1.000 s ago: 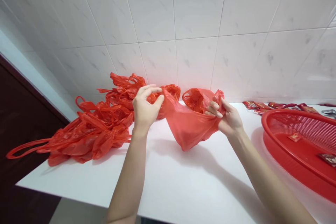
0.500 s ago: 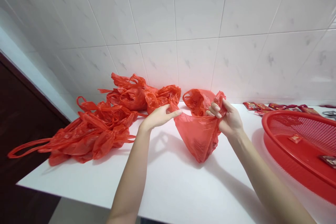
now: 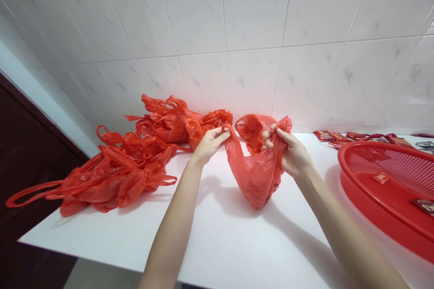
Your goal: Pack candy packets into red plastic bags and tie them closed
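Observation:
A red plastic bag (image 3: 254, 180) hangs between my two hands, its lower corner at or just above the white table; I cannot tell if it touches. My left hand (image 3: 212, 144) pinches the bag's left handle between thumb and fingers. The right handle is gripped in my right hand (image 3: 293, 151), with some fingertips curled toward the bag's mouth. The mouth sags between the handles, and what lies inside, if anything, is hidden. Behind it, against the wall, rests another red plastic bag (image 3: 256, 128), partly covered by my right fingers.
Several red plastic bags (image 3: 125, 167) lie heaped at the left and back of the white table (image 3: 217, 239). A red mesh basket (image 3: 346, 156) with small packets (image 3: 381, 177) stands at right. More packets (image 3: 356, 137) lie behind it beside scissors (image 3: 425, 145). A tiled wall (image 3: 254, 72) bounds the back.
My left hand has closed its fingers on the bag's left handle and raised it slightly. The mouth now dips lower between the handles. My right hand keeps its hold, its fingers slightly shifted.

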A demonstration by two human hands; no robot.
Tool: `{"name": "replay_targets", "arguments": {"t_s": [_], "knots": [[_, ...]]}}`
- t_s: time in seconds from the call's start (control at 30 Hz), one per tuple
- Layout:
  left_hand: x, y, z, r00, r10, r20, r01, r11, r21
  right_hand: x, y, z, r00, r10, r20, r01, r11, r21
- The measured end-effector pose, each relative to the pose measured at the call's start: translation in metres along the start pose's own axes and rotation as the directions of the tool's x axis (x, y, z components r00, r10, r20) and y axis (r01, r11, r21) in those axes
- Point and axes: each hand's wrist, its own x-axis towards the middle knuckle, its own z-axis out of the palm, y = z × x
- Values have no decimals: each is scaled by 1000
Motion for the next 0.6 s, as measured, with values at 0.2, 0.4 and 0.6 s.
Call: {"name": "replay_targets", "arguments": {"t_s": [0.2, 0.4, 0.6], "knots": [[-19, 30, 16, 988, 139, 65, -141, 989, 38, -8, 5, 5, 990, 44, 134, -9, 969, -248], [-33, 40, 30, 906, 331, 265, -399, 878, 266, -16, 13, 14, 986, 93, 139, -21, 894, -448], [-40, 37, 38, 897, 310, 316, -415, 837, 357, -20, 16, 16, 975, 154, 159, -42, 833, -551]]}}
